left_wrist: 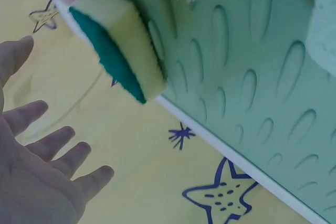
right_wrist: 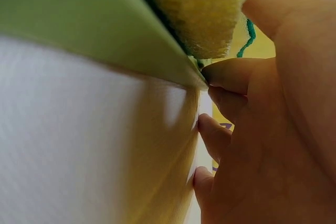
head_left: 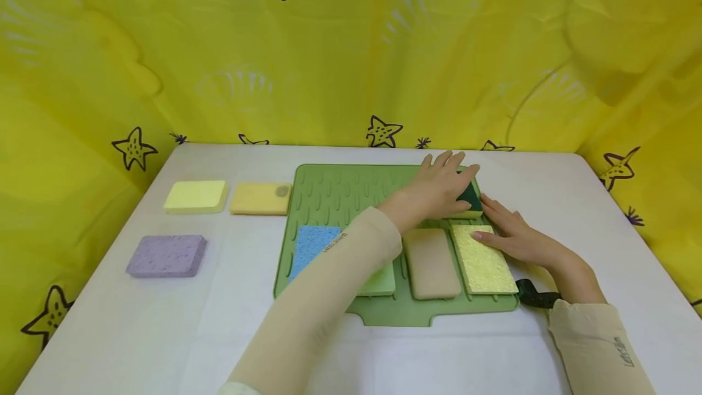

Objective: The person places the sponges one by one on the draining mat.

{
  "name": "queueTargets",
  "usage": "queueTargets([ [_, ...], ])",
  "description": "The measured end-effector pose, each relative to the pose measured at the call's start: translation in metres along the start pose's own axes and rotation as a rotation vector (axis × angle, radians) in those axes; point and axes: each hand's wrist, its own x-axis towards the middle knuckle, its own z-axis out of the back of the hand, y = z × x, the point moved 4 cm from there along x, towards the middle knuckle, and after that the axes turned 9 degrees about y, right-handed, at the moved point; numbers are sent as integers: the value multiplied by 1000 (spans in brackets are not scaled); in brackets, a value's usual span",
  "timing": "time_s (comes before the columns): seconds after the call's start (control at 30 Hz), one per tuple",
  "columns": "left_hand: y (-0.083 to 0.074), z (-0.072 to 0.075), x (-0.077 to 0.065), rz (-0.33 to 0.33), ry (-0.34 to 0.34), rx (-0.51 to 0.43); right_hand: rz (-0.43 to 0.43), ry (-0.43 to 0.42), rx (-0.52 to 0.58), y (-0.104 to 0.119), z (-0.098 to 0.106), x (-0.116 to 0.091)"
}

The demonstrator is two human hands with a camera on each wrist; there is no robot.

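A green drying mat (head_left: pixel 334 191) lies on the table with several sponges on it. Over its far right corner my left hand (head_left: pixel 428 195) reaches across, fingers spread, above a yellow sponge with a dark green scouring side (head_left: pixel 470 200). In the left wrist view that hand (left_wrist: pixel 39 171) appears apart from the sponge, holding nothing. My right hand (head_left: pixel 518 239) lies along the mat's right edge, fingers extended. Its thumb rests at a yellow sponge (head_left: pixel 485 270) in the near right corner. The right wrist view shows fingertips (right_wrist: pixel 226 77) at the mat's edge.
Beside the yellow sponge lies a beige sponge (head_left: pixel 433 264). Blue (head_left: pixel 315 245) and green (head_left: pixel 381 282) sponges are partly behind my left sleeve. Left of the mat are pale yellow (head_left: pixel 195 196), orange-yellow (head_left: pixel 258 199) and purple (head_left: pixel 167 256) sponges. A yellow curtain (head_left: pixel 340 66) hangs behind.
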Motion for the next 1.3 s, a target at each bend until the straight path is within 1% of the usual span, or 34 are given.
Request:
queueTargets([
  [0.17, 12, 4, -10, 40, -35, -64, 5, -10, -1, 1, 0, -1],
  [0.37, 29, 5, -25, 54, -100, -137, 1, -11, -9, 1, 0, 0],
  [0.5, 38, 5, -35, 68, -133, -201, -2, -10, -11, 0, 0, 0],
  [0.57, 43, 4, -40, 80, -147, -219, -5, -10, -10, 0, 0, 0],
  [0.7, 50, 0, -48, 92, -170, -224, -8, -11, -5, 0, -1, 0],
  [0.9, 58, -8, -61, 78, -190, -239, -10, -14, -7, 0, -1, -1],
  [1.13, 81, -15, -82, 129, -224, -266, -7, -9, -9, -2, -3, 1],
  [1.3, 97, -18, -97, 156, -261, -292, -16, -16, -16, -3, -1, -1],
])
